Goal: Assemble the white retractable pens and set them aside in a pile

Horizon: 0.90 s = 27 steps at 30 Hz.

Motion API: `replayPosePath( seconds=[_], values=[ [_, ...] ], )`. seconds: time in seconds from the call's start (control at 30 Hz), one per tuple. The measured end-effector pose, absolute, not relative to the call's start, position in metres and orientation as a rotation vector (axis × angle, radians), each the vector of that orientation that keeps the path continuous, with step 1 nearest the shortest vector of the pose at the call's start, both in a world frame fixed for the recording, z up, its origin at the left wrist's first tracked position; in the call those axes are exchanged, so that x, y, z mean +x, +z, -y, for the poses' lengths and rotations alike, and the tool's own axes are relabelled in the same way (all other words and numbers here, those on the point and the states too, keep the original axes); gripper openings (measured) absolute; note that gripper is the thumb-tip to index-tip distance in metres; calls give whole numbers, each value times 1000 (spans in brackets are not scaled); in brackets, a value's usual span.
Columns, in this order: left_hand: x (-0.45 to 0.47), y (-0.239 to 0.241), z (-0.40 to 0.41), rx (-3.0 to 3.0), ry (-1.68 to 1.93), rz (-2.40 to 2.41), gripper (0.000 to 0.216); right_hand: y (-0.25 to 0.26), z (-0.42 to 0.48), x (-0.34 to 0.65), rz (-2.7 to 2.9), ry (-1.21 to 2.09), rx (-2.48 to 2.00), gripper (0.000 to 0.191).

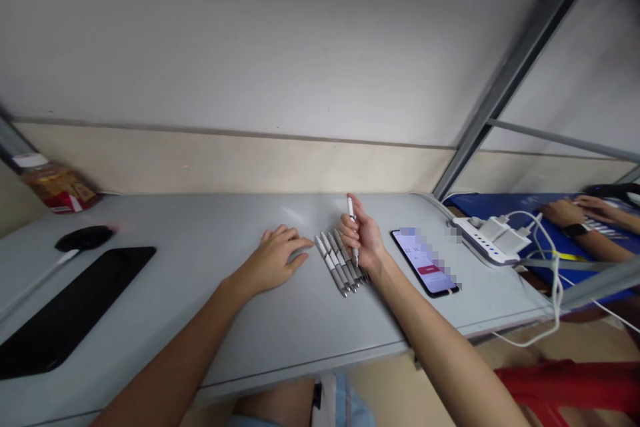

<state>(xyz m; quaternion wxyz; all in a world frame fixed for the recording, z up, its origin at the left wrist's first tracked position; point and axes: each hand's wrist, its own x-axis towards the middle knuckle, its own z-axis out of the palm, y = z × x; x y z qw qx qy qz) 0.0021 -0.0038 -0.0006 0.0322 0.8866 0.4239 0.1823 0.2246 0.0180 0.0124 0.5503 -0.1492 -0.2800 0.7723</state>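
Observation:
In my right hand (367,233) is a white and grey pen (351,209), held nearly upright with the fingers wrapped round it. Just below and to the left, several matching pens (334,263) lie side by side on the grey table (280,333), their grey grip ends toward me. My right hand and wrist hide part of this row. Left of the pens, my left hand (273,257) rests on the tabletop with its fingers apart and nothing in it. Its index fingertip comes close to the leftmost pen; whether they touch I cannot tell.
Right of my right hand lies a lit phone (425,265), then a white power strip (485,243) with plugs and loose cables. A black mat (80,307), a black mouse (84,238) and a jar (57,187) stand at left. Another person's hands (565,215) work over a blue table (545,267).

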Motion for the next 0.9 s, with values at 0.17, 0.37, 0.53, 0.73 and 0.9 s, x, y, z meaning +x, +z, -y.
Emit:
replayPosePath(
  seconds=[0.17, 0.37, 0.53, 0.73, 0.9],
  values=[
    [2, -5, 1, 2733, 547, -1423, 23, 17, -14, 222, 693, 1811, -365, 33],
    [-4, -5, -6, 2690, 632, -1660, 22, 17, -12, 220, 756, 1783, -366, 36],
    [-7, -2, -9, 2638, 597, -1782, 28, 15, -14, 220, 773, 1798, -349, 28],
    [-8, 0, -7, 2616, 587, -1793, 29, 19, -12, 219, 755, 1824, -365, 26],
    [-8, -2, -9, 2594, 627, -1773, 30, 22, -9, 218, 763, 1816, -390, 32]
  ],
)
